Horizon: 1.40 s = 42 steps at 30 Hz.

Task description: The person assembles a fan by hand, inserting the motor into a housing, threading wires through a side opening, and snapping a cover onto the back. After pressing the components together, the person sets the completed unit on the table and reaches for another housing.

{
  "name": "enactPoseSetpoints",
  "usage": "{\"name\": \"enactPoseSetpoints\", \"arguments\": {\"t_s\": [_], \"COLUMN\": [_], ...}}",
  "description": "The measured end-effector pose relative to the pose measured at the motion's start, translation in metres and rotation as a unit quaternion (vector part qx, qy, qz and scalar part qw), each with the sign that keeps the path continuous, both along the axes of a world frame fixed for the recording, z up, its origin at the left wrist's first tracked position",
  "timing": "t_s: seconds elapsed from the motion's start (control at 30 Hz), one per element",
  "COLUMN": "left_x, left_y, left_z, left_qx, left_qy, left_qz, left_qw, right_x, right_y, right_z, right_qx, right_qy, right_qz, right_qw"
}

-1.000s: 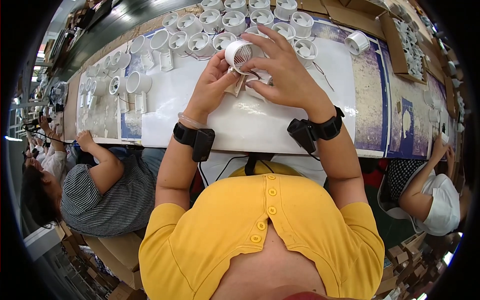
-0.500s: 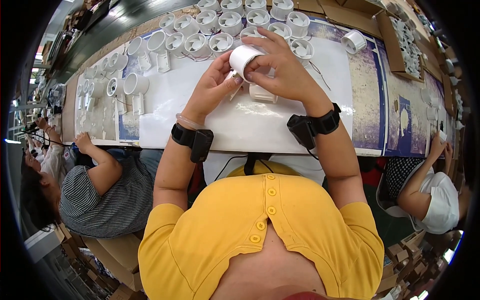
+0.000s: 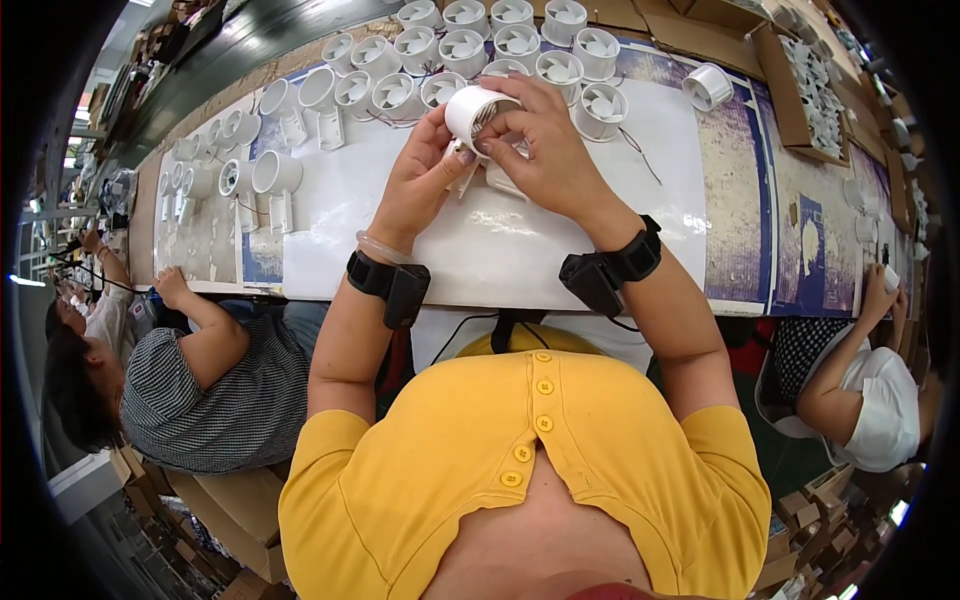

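A white round fan housing (image 3: 466, 116) is raised above the white table sheet between my hands, its opening tilted toward the right. Inside it a slotted or bladed part shows, too small to make out fully. My left hand (image 3: 418, 178) grips the housing's lower left side, thumb toward me. The fingers of my right hand (image 3: 548, 152) are curled round its right rim, some of them at the opening. Below my right palm another white plastic piece (image 3: 503, 182) shows in part; whether it joins the housing I cannot tell.
Several white fans with wires (image 3: 460, 48) stand in rows at the back. Several housings on stands (image 3: 276, 174) are at the left. A lone white housing (image 3: 707, 88) and a cardboard box of small white parts (image 3: 812, 95) lie right. Co-workers sit on both sides.
The housing has turned so that more of its inside shows, and has shifted slightly left. My right hand has moved left and a little lower with it.
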<state>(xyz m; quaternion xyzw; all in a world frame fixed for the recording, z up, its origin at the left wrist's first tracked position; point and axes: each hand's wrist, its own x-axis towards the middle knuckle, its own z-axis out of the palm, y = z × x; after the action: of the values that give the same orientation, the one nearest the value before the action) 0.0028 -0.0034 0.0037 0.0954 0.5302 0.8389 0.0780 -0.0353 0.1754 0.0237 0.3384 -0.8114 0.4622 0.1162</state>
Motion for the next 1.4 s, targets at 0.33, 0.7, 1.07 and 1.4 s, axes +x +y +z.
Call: {"name": "enactPoseSetpoints", "arguments": {"t_s": [0.33,0.7,1.07,1.4], "left_x": [-0.004,-0.004,-0.005,-0.006], "left_y": [-0.003,0.000,-0.005,-0.006], "left_z": [0.003,0.000,-0.005,-0.002], "left_qx": [0.040,-0.038,0.030,0.022], "left_qy": [-0.019,0.029,0.009,-0.018], "left_qz": [0.013,0.006,0.018,0.005], "left_qw": [0.999,0.999,0.999,1.000], "right_x": [0.001,-0.003,0.007,-0.003], "right_y": [0.010,0.007,-0.012,0.004], "right_z": [0.013,0.008,-0.010,0.001], "right_qx": [0.024,0.049,-0.039,0.044], "right_qy": [0.063,0.027,-0.089,-0.017], "right_qz": [0.009,-0.002,-0.058,-0.022], "right_qw": [0.998,0.998,0.994,0.999]}}
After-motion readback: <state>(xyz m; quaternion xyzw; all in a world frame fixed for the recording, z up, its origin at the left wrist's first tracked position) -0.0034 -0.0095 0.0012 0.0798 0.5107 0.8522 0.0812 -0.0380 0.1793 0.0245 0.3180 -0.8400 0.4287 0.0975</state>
